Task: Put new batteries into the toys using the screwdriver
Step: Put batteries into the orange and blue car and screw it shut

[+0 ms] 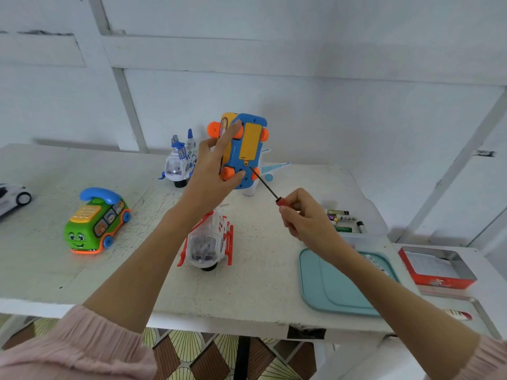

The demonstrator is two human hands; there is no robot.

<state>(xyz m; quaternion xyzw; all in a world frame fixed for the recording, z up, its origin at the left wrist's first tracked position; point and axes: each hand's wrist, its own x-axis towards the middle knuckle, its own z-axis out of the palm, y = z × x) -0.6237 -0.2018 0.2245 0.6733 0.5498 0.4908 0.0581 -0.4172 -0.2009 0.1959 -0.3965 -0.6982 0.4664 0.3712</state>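
- Two hands worked on one toy: a blue plastic toy car with orange wheels and a yellow battery cover (248, 149) was held up above the table, underside turned to the person.
- The left hand (212, 171) gripped the car by its side, fingers curled round the body between the wheels and the thumb pressed near the lower wheel.
- The right hand (304, 218) pinched the red handle of a thin black-shafted screwdriver (264, 185), whose tip sat at the small tab just below the yellow cover; whether it was seated in the screw could not be told.
- The car looked light, hollow and stiff, its smooth shell likely slippery, so a hold across the flanks clear of the cover seemed best against the tool's push.
- Loose cylindrical batteries (343, 220) lay near the table's right edge, beside a teal plastic tray (329, 292).
- Other toys stood about: a green bus-shaped telephone toy with a blue handset (96, 223), a clear-nosed white and red helicopter (211, 242) and a white and blue aeroplane (179, 165).
- The worn white painted table (247, 283) stood against a white panelled wall, with a red tin box (439, 270) on a lower surface to the right.
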